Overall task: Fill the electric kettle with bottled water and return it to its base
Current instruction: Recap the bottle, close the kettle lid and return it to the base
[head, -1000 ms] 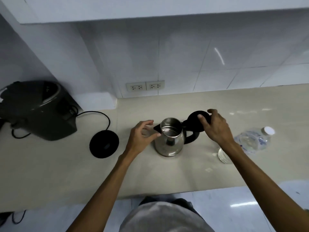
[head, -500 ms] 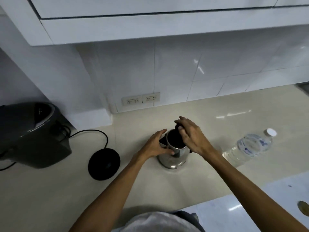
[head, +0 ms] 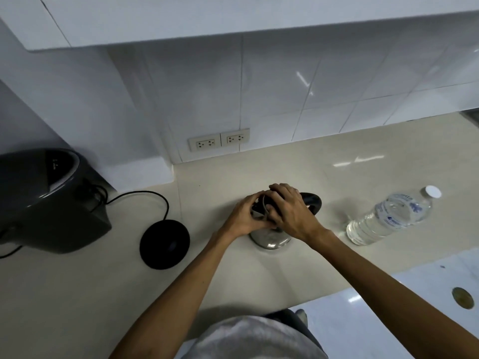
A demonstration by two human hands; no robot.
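Observation:
The steel electric kettle (head: 270, 239) with a black handle stands upright on the counter, off its base. My left hand (head: 245, 215) grips the kettle's top on the spout side. My right hand (head: 290, 211) lies flat over the black lid and presses on it, hiding the lid and rim. The round black base (head: 164, 244) lies on the counter to the left of the kettle, its cord running back toward the wall. A clear water bottle (head: 391, 215) with a white cap lies on its side to the right.
A dark grey appliance (head: 49, 200) sits at the far left of the counter (head: 337, 156). Two wall sockets (head: 219, 143) are behind the kettle. The counter's front edge runs close to my body; white floor with a round drain (head: 462, 297) lies lower right.
The kettle's lid has gone from open to folded down under my right hand. My left hand has closed onto the kettle's top. The view has shifted downward.

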